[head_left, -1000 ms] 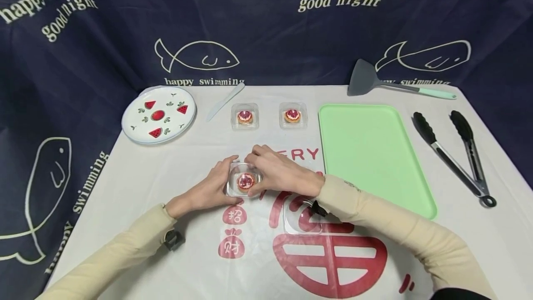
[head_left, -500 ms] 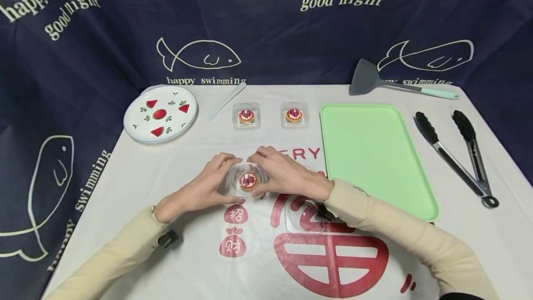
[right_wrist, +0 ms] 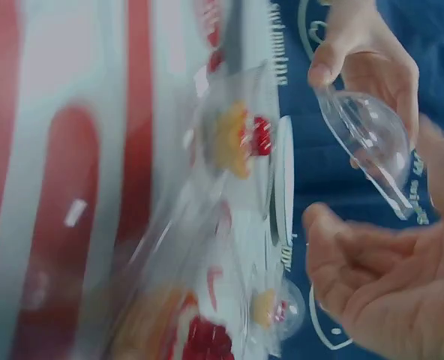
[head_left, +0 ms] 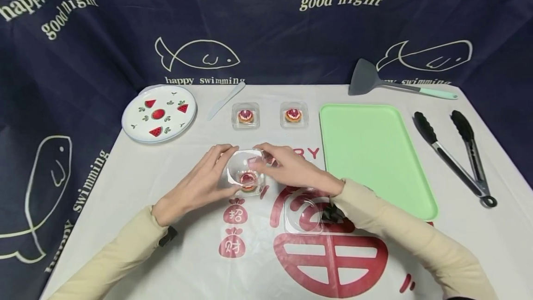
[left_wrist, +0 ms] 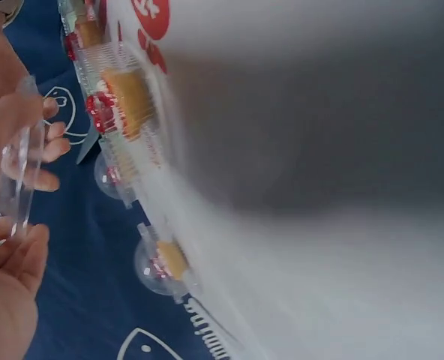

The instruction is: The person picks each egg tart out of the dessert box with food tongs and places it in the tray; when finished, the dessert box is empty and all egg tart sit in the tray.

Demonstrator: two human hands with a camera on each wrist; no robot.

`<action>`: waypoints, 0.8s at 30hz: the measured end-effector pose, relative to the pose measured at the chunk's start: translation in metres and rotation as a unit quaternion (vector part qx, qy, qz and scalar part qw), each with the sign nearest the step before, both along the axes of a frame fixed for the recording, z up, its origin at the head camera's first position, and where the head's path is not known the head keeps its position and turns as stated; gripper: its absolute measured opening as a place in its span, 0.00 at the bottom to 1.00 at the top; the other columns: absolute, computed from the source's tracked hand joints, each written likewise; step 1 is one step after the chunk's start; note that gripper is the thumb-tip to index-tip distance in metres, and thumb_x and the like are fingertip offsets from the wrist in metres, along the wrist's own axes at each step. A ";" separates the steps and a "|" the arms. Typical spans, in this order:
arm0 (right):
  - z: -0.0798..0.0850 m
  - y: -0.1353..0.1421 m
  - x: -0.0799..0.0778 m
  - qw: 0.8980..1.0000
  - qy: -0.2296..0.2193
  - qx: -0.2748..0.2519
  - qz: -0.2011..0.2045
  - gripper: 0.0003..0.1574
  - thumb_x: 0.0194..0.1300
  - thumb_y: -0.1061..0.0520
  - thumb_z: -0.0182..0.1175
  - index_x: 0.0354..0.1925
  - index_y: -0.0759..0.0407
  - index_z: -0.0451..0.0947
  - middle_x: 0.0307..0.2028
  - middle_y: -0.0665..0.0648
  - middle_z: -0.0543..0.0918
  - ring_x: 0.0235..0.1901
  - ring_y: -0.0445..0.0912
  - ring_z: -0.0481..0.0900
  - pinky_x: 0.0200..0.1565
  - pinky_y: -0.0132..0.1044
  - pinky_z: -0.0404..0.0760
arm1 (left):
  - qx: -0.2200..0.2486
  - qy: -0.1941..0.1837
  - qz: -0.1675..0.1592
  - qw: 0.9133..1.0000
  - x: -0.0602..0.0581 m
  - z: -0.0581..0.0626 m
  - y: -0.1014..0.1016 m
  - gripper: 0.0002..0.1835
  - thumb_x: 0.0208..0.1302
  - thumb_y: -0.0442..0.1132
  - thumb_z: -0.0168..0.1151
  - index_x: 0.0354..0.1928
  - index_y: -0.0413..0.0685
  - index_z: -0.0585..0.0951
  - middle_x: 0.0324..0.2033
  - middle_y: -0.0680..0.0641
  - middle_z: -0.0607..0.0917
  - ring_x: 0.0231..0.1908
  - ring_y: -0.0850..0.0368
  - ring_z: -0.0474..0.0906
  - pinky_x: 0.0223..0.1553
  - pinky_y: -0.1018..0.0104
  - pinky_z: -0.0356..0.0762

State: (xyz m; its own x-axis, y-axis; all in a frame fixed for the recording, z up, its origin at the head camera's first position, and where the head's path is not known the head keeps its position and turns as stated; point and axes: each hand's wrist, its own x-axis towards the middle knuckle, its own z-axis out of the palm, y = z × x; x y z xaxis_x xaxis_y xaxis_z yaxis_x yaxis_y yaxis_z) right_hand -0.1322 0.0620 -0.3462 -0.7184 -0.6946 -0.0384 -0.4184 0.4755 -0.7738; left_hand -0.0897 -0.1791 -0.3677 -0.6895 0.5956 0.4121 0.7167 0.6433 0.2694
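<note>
In the head view, a clear plastic lid with a dome [head_left: 237, 161] is tilted above a small clear box base that holds a mini fruit tart [head_left: 248, 181]. My left hand [head_left: 200, 182] pinches the lid's left edge; the right wrist view shows that lid [right_wrist: 383, 124] raised in its grip. My right hand [head_left: 287, 165] is at the lid's right side, its thumb overlapping the plastic. Seen from the right wrist, my right hand [right_wrist: 387, 262] has its fingers spread apart near the lid's lower corner. More lidless tarts [right_wrist: 241, 139] appear low in the wrist views.
Two boxed tarts with domed lids [head_left: 245, 115] stand behind the hands. Another clear lid [head_left: 304, 216] lies below the right wrist. Around them are a green tray [head_left: 370, 156], tongs [head_left: 458, 161], a spatula [head_left: 364, 78], a plastic knife [head_left: 226, 101] and a watermelon-patterned plate [head_left: 175, 126].
The domed lid has come up off the tart's box and tipped, carried by my left hand. My right hand has shifted slightly right, and its fingers have spread.
</note>
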 end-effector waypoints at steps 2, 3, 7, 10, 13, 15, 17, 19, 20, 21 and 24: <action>0.003 0.001 -0.003 0.996 -0.086 -0.019 -0.004 0.31 0.77 0.43 0.44 0.61 0.66 0.72 0.45 0.62 0.85 0.42 0.50 0.83 0.50 0.43 0.81 | 0.006 0.030 -0.002 1.000 -0.001 0.002 0.002 0.47 0.47 0.45 0.77 0.65 0.29 0.65 0.55 0.35 0.72 0.54 0.43 0.72 0.61 0.52 0.73; 0.005 0.002 -0.004 0.990 -0.141 -0.029 -0.007 0.35 0.78 0.41 0.39 0.60 0.67 0.73 0.44 0.63 0.85 0.42 0.51 0.84 0.50 0.43 0.82 | 0.007 0.046 -0.004 0.999 -0.002 0.003 0.003 0.47 0.47 0.44 0.77 0.65 0.28 0.65 0.54 0.34 0.72 0.54 0.43 0.72 0.60 0.52 0.74; 0.010 0.002 -0.008 0.933 -0.353 -0.064 -0.003 0.51 0.76 0.33 0.22 0.59 0.74 0.70 0.45 0.71 0.83 0.41 0.54 0.85 0.50 0.44 0.83 | -0.001 0.107 -0.009 0.994 -0.005 0.006 0.010 0.48 0.44 0.43 0.79 0.64 0.26 0.65 0.53 0.33 0.73 0.50 0.42 0.74 0.56 0.54 0.77; 0.011 0.002 -0.010 0.901 -0.427 -0.075 -0.001 0.55 0.74 0.31 0.19 0.60 0.76 0.68 0.44 0.70 0.83 0.38 0.50 0.83 0.46 0.37 0.83 | -0.008 0.134 -0.011 0.991 -0.007 0.006 0.012 0.49 0.41 0.43 0.81 0.63 0.26 0.66 0.52 0.32 0.74 0.48 0.42 0.75 0.54 0.54 0.78; 0.011 0.002 -0.010 0.890 -0.449 -0.077 -0.001 0.54 0.74 0.31 0.21 0.61 0.77 0.65 0.40 0.63 0.83 0.35 0.45 0.80 0.42 0.31 0.81 | 0.003 0.105 -0.013 0.994 -0.006 0.006 0.013 0.49 0.43 0.43 0.80 0.64 0.27 0.65 0.54 0.32 0.72 0.50 0.42 0.74 0.56 0.53 0.76; 0.012 0.003 -0.010 0.892 -0.445 -0.079 -0.001 0.52 0.74 0.32 0.24 0.61 0.77 0.66 0.40 0.61 0.82 0.35 0.44 0.79 0.42 0.30 0.80 | 0.035 0.028 -0.007 0.999 -0.004 0.008 0.012 0.49 0.47 0.43 0.77 0.67 0.29 0.61 0.56 0.33 0.70 0.54 0.42 0.72 0.60 0.51 0.73; 0.012 0.004 -0.010 0.899 -0.432 -0.077 -0.003 0.51 0.74 0.33 0.26 0.60 0.76 0.68 0.40 0.61 0.83 0.35 0.44 0.79 0.42 0.30 0.80 | 0.080 -0.083 0.008 0.993 -0.001 0.012 0.012 0.46 0.55 0.43 0.73 0.69 0.31 0.57 0.58 0.33 0.68 0.58 0.43 0.69 0.62 0.50 0.71; 0.011 0.005 -0.008 0.909 -0.411 -0.073 -0.005 0.48 0.75 0.34 0.28 0.59 0.75 0.71 0.42 0.62 0.83 0.36 0.44 0.79 0.42 0.31 0.80 | 0.126 -0.201 0.035 0.971 0.003 0.018 0.012 0.40 0.65 0.43 0.64 0.70 0.32 0.55 0.59 0.33 0.68 0.60 0.42 0.68 0.63 0.48 0.69; 0.011 0.005 -0.007 0.913 -0.401 -0.071 -0.009 0.47 0.75 0.35 0.30 0.58 0.74 0.72 0.42 0.64 0.83 0.36 0.44 0.79 0.43 0.32 0.80 | 0.141 -0.253 0.048 0.956 0.004 0.021 0.012 0.36 0.70 0.43 0.58 0.71 0.32 0.55 0.59 0.32 0.69 0.60 0.41 0.68 0.63 0.46 0.68; 0.010 0.005 -0.006 0.917 -0.392 -0.069 -0.010 0.46 0.74 0.35 0.31 0.57 0.74 0.73 0.43 0.65 0.83 0.36 0.44 0.79 0.43 0.33 0.80 | 0.148 -0.300 0.058 0.941 0.005 0.024 0.012 0.32 0.75 0.44 0.50 0.70 0.31 0.55 0.58 0.31 0.70 0.59 0.40 0.70 0.62 0.45 0.69; 0.008 0.005 -0.001 0.934 -0.352 -0.057 -0.011 0.40 0.75 0.38 0.35 0.55 0.71 0.74 0.45 0.67 0.82 0.40 0.49 0.80 0.47 0.40 0.81 | 0.154 -0.421 0.070 0.891 0.007 0.030 0.010 0.30 0.80 0.50 0.32 0.69 0.31 0.60 0.56 0.32 0.74 0.56 0.39 0.73 0.62 0.43 0.69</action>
